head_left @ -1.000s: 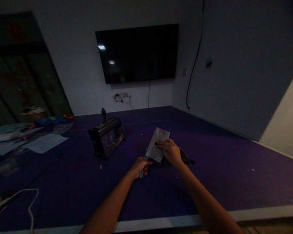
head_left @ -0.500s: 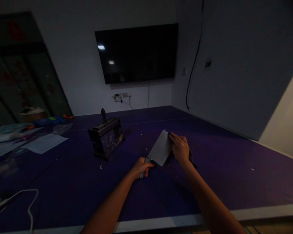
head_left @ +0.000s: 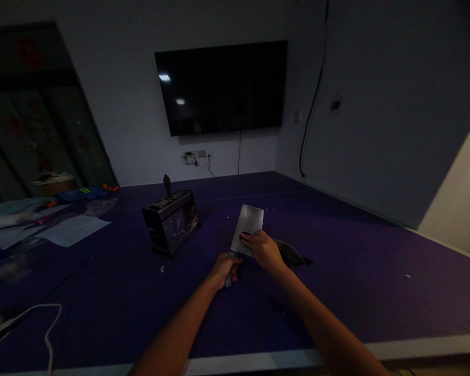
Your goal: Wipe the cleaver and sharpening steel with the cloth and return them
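My left hand is closed round the handle of a cleaver, whose wide, pale metal blade points up and away from me. Against the face of this blade my right hand presses something black with bent fingers. A dark, cloth-like piece shows behind the right wrist and tapers to a tip on the right; it looks like part of the same black cloth, though the hand hides where they join. To the left stands a black knife block with see-through sides, a dark handle sticking up from its top.
The purple tabletop carries a few white scraps. On the left lie paper sheets, clear plastic bags, folded cloth and a white cable. A television hangs on the wall behind, with sockets and wires below it.
My right hand has slid down and left along the blade, from near its far edge to its lower middle. The blade has turned to point more straight away. My left hand keeps its grip.
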The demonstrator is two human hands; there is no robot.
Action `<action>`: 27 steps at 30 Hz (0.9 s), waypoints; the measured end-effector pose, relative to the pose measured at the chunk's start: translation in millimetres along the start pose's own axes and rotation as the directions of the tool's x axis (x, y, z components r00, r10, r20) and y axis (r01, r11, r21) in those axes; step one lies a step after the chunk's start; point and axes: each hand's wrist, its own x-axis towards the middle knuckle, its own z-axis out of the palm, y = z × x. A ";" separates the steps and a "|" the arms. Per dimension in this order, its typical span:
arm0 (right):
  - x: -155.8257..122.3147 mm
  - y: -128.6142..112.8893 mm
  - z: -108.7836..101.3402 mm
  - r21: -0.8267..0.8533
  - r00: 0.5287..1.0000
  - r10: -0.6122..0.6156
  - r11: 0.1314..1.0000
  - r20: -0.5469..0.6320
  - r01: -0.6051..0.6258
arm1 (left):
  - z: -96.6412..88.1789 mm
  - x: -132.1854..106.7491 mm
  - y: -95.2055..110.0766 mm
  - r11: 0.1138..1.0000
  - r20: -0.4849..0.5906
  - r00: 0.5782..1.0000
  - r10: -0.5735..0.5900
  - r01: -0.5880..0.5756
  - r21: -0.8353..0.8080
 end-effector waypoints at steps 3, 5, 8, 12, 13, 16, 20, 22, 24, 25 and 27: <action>1.4 -9.4 2.2 0.054 0.996 -0.059 0.997 0.068 0.055 | -2.0 2.2 -0.9 0.999 -0.027 1.000 0.016 -0.017 -0.041; 2.4 -14.7 2.7 0.085 0.992 -0.085 0.993 0.094 0.078 | -3.5 3.9 -1.0 0.999 -0.041 0.999 0.016 -0.018 -0.044; 3.7 -19.8 2.3 0.115 0.988 -0.106 0.989 0.111 0.093 | -5.0 5.4 -0.3 0.999 -0.041 0.999 0.015 -0.017 -0.039; 3.9 -19.4 0.0 0.115 0.989 -0.100 0.990 0.112 0.087 | -4.8 3.7 0.6 0.999 -0.023 0.999 0.024 -0.025 -0.034; 3.6 -17.9 -0.6 0.111 0.990 -0.090 0.991 0.104 0.078 | -4.4 2.8 0.7 0.999 -0.014 1.000 0.028 -0.028 -0.032; 2.1 -10.8 -2.8 0.094 0.998 -0.035 0.995 0.060 0.029 | -2.8 0.3 1.1 1.000 0.033 0.999 0.022 -0.022 0.002; 0.6 3.4 -8.5 0.040 0.997 0.081 0.996 -0.016 -0.081 | -1.0 -1.1 2.2 0.996 0.092 0.995 -0.025 0.016 0.090; -0.1 10.9 -13.0 0.010 0.987 0.146 0.989 -0.069 -0.145 | -0.6 -1.6 3.0 0.991 0.116 0.992 -0.042 0.026 0.135; -1.2 18.2 -18.2 -0.015 0.969 0.207 0.977 -0.138 -0.211 | -0.7 -2.2 3.7 0.982 0.140 0.989 -0.057 0.031 0.185; -2.0 21.7 -20.8 -0.024 0.957 0.234 0.970 -0.173 -0.242 | -0.8 -2.6 3.9 0.978 0.149 0.987 -0.064 0.032 0.208; -3.9 28.4 -25.6 -0.036 0.930 0.285 0.953 -0.231 -0.301 | -0.9 -3.2 4.1 0.970 0.161 0.984 -0.075 0.034 0.242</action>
